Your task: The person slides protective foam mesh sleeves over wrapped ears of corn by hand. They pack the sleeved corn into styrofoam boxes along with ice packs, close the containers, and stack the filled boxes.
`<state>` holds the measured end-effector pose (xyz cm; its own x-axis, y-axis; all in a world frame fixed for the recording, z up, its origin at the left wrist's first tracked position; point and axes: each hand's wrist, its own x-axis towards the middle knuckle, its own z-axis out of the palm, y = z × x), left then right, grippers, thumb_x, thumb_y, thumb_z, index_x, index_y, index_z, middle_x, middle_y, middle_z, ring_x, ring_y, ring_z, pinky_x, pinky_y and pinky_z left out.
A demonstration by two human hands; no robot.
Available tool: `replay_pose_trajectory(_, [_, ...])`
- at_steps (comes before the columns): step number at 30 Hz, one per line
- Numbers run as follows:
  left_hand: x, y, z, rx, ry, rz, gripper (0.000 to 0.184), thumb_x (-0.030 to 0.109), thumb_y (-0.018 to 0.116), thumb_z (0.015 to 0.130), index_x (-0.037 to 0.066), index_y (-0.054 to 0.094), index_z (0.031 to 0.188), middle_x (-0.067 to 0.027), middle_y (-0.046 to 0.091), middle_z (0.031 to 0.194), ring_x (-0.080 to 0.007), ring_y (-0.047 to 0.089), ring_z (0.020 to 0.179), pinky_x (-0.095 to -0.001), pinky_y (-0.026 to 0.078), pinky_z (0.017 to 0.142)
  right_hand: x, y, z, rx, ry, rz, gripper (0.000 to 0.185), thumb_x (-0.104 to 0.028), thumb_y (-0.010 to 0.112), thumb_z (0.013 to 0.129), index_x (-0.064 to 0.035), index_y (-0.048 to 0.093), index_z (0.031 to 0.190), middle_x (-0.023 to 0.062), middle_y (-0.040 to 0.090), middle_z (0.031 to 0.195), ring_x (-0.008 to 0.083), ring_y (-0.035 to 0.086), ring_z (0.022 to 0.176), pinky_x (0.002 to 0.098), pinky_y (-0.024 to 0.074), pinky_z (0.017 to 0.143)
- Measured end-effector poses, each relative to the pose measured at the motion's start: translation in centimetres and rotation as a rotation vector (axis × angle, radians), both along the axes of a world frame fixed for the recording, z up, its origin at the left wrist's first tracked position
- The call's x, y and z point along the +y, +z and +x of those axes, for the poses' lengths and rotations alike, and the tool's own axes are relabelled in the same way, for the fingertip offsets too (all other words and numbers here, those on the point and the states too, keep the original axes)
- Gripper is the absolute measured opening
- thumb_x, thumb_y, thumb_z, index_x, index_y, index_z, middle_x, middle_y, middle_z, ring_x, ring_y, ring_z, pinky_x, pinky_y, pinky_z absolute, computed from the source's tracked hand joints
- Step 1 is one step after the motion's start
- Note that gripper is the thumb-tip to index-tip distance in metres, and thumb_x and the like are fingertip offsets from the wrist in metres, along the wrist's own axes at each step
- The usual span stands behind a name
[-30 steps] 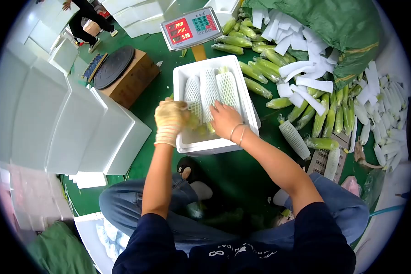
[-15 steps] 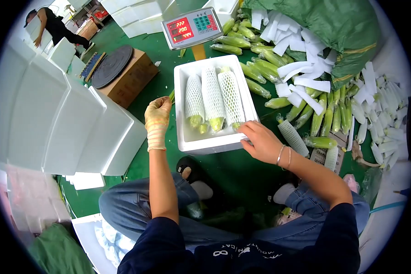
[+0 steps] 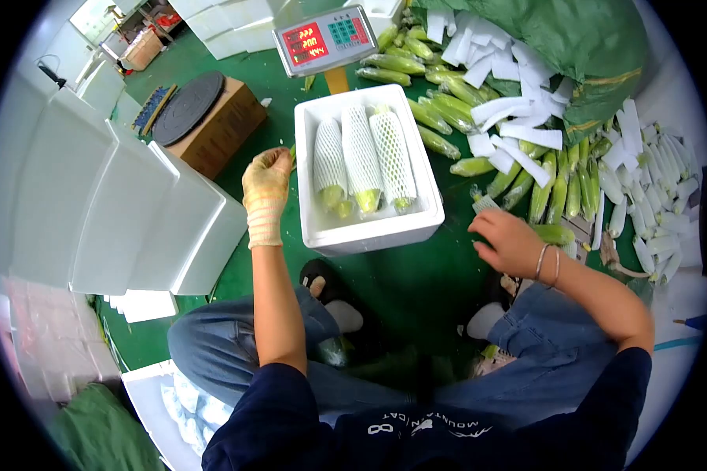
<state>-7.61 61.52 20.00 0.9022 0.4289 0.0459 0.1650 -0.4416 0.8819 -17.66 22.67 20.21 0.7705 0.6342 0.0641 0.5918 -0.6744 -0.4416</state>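
Observation:
My left hand (image 3: 265,188), in a pale, yellow-stained glove, is left of the white foam box (image 3: 316,239). Its fingers are pinched together; a thin green sliver shows beside the fingertips, and I cannot tell if it is held. My bare right hand (image 3: 509,242) is off the box's right side, with fingers bent and apart. It hovers over or touches an ear of corn in a white foam net (image 3: 485,203), mostly hidden under it. Inside the box lie netted ears of corn (image 3: 361,161), side by side, with a bare tip showing between two of them.
A scale with a lit red display (image 3: 326,39) stands behind the box. Plastic-wrapped corn (image 3: 440,114), white foam strips (image 3: 530,135) and a green sack (image 3: 558,39) lie right. At left are stacked white foam boxes (image 3: 157,212) and a brown carton (image 3: 220,133) with a black lid.
My right hand has left the box's near right corner and moved right to the netted corn. My left hand stays beside the box, fingers still closed. The person at far left is out of view.

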Motion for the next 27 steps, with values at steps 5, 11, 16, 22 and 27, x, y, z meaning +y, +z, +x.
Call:
replay_pose_trajectory(5, [-4.2,-1.6,0.1,0.047,-0.256,0.275,0.037,0.024,0.066,0.079,-0.001,0.064,0.107,-0.0117,0.068,0.096,-0.0226,0.065,0.086,-0.0297,0.050,0.079,-1.8,1.5,-1.0,0.015,-0.071,-0.036,0.019,-0.010,0.061,0.079,-0.0029,0.055,0.095,0.0137,0.053,0.091,0.0326,0.056,0.084,0.0393,0.0472,0.072])
replay_pose_trajectory(11, [-9.6,-7.2,-0.6,0.164,-0.330,0.578,0.048,0.027,0.062,0.075,0.007,0.058,0.118,-0.0198,0.062,0.110,-0.0353,0.059,0.103,-0.0397,0.045,0.093,0.5,1.2,0.1,0.012,-0.021,0.003,0.020,-0.012,0.061,0.079,-0.0031,0.055,0.097,0.0136,0.053,0.092,0.0325,0.056,0.085,0.0392,0.0473,0.072])
replay_pose_trajectory(16, [-4.8,-4.0,0.1,0.039,-0.058,0.203,0.032,0.031,0.061,0.082,0.006,0.067,0.103,-0.0191,0.066,0.097,-0.0310,0.064,0.093,-0.0341,0.049,0.082,10.1,0.2,4.1,0.031,0.020,0.219,0.034,-0.012,0.058,0.081,-0.0003,0.049,0.113,0.0185,0.055,0.097,0.0360,0.057,0.089,0.0407,0.0469,0.076])
replay_pose_trajectory(22, [1.5,-1.5,0.2,-0.088,0.151,-0.315,0.025,0.027,0.066,0.086,0.003,0.067,0.093,-0.0008,0.063,0.080,-0.0075,0.055,0.064,-0.0197,0.042,0.058,24.1,-5.5,11.3,0.065,-0.199,0.059,0.056,-0.015,0.064,0.076,0.0007,0.041,0.124,0.0277,0.048,0.112,0.0407,0.054,0.097,0.0416,0.0472,0.084])
replay_pose_trajectory(27, [0.9,-4.5,0.5,-0.091,0.115,-0.356,0.029,0.028,0.067,0.085,0.000,0.066,0.092,-0.0024,0.060,0.071,-0.0074,0.049,0.060,-0.0211,0.039,0.055,29.5,-10.7,12.9,-0.291,-0.588,-0.150,0.071,-0.018,0.068,0.070,-0.0086,0.037,0.133,0.0299,0.046,0.110,0.0439,0.054,0.095,0.0443,0.0472,0.084])
